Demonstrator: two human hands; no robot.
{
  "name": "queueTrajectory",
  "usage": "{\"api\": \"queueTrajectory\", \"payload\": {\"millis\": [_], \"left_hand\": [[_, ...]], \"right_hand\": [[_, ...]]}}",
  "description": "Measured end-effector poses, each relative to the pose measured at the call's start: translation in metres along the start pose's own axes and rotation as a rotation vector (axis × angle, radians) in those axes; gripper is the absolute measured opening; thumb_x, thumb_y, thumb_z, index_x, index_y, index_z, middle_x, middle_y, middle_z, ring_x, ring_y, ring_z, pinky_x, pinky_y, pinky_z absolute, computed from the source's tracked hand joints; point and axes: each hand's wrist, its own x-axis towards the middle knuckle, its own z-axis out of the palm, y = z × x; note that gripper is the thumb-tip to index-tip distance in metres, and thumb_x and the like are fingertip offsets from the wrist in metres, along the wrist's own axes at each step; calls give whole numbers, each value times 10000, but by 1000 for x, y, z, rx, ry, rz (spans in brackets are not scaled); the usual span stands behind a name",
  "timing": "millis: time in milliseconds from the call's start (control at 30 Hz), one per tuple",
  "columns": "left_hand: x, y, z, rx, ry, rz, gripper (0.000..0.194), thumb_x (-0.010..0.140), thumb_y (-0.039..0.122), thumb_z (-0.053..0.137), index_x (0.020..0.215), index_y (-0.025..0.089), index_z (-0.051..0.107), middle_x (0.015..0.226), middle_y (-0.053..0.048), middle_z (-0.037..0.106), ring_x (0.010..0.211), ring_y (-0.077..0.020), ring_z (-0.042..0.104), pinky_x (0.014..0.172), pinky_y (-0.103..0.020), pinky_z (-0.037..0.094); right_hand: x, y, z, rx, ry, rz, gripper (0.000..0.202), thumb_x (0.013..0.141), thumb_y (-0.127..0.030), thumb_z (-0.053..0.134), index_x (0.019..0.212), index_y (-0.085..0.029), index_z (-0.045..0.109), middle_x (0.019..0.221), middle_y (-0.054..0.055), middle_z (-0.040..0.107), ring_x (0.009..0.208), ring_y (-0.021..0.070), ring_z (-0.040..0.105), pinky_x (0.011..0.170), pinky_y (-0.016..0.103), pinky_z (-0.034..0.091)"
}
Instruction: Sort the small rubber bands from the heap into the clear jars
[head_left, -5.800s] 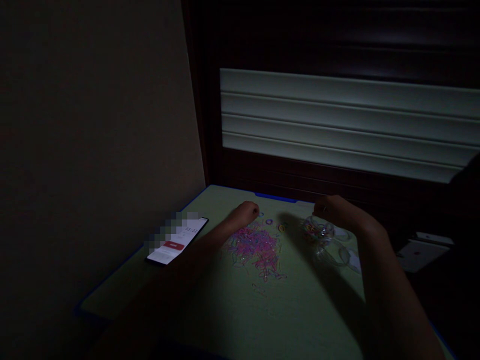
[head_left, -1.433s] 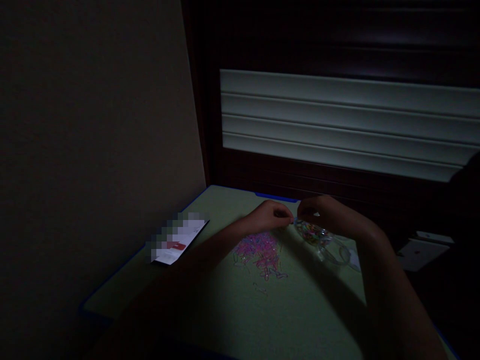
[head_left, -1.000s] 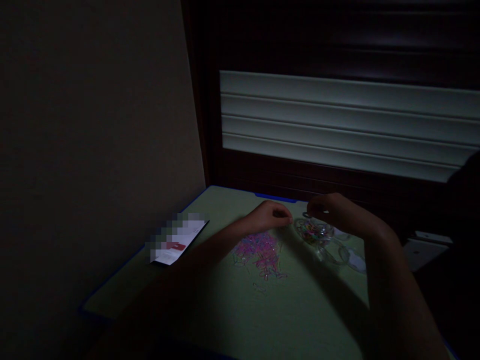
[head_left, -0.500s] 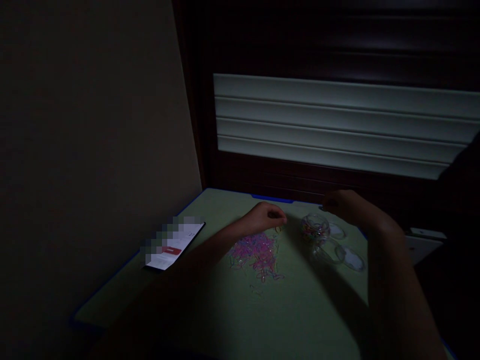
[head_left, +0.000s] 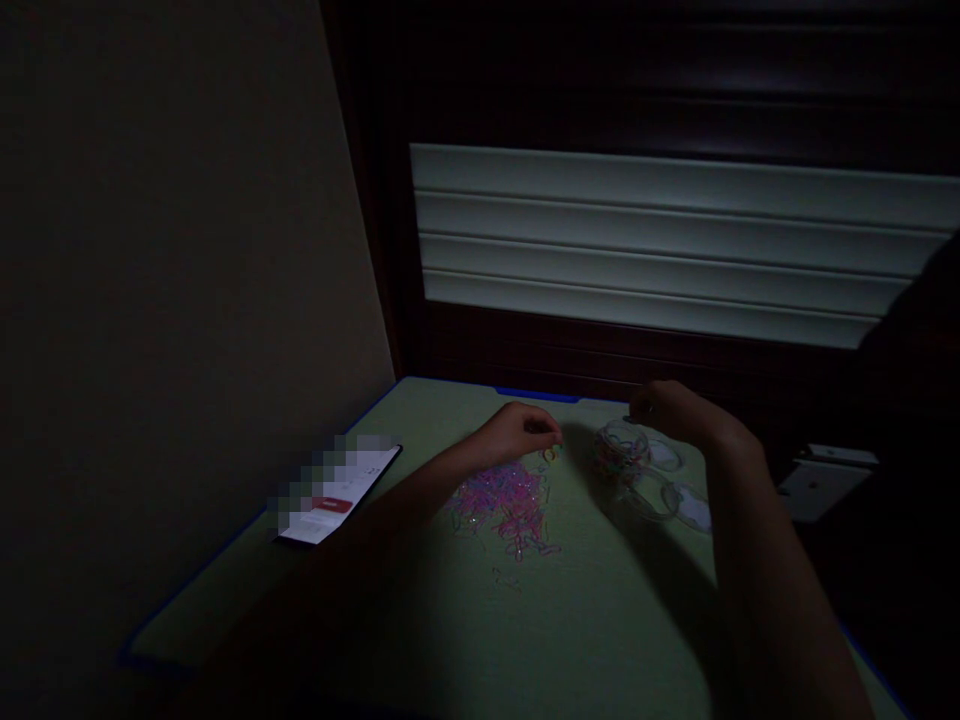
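My left hand (head_left: 520, 430) is pinched closed just beyond a loose pile of pink and purple rubber bands (head_left: 517, 500). A greenish rubber band shows at its fingertips, and a few yellow and orange ones (head_left: 550, 455) are right below. My right hand (head_left: 675, 408) hangs over the back rim of a clear round jar (head_left: 621, 455) holding multicoloured bands. Its fingers are pressed together; a small dark bit shows at the tips, too dim to name. In front of that jar lies a second clear container (head_left: 651, 496), seemingly tipped on its side.
Two clear lids with white labels, one (head_left: 666, 455) behind the other (head_left: 694, 508), lie right of the jars. A lit phone (head_left: 341, 495) rests at the table's left. The green table (head_left: 555, 640) has a blue edge. A white device (head_left: 829, 480) is beyond the right side.
The whole view has shifted slightly left. My right hand has come a little closer to the jar's mouth. My left hand keeps its pinch near the yellow bands.
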Motion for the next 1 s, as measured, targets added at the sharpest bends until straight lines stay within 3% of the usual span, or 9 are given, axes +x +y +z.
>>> {"api": "queueTrajectory", "payload": {"millis": [567, 1000], "left_hand": [[1, -6, 0, 80, -6, 9, 150, 745, 212, 544, 792, 99, 630, 759, -58, 648, 699, -125, 581, 651, -228, 441], [3, -42, 15, 454, 18, 111, 155, 745, 150, 498, 790, 126, 645, 783, -44, 637, 728, -137, 564, 680, -222, 408]], "right_hand": [[-4, -3, -2, 8, 17, -16, 237, 651, -79, 431, 715, -157, 645, 728, 52, 659, 657, 142, 599, 574, 201, 394], [-3, -4, -1, 25, 21, -20, 227, 673, -95, 462, 769, -152, 659, 771, 60, 667, 696, 149, 609, 581, 188, 398]]}}
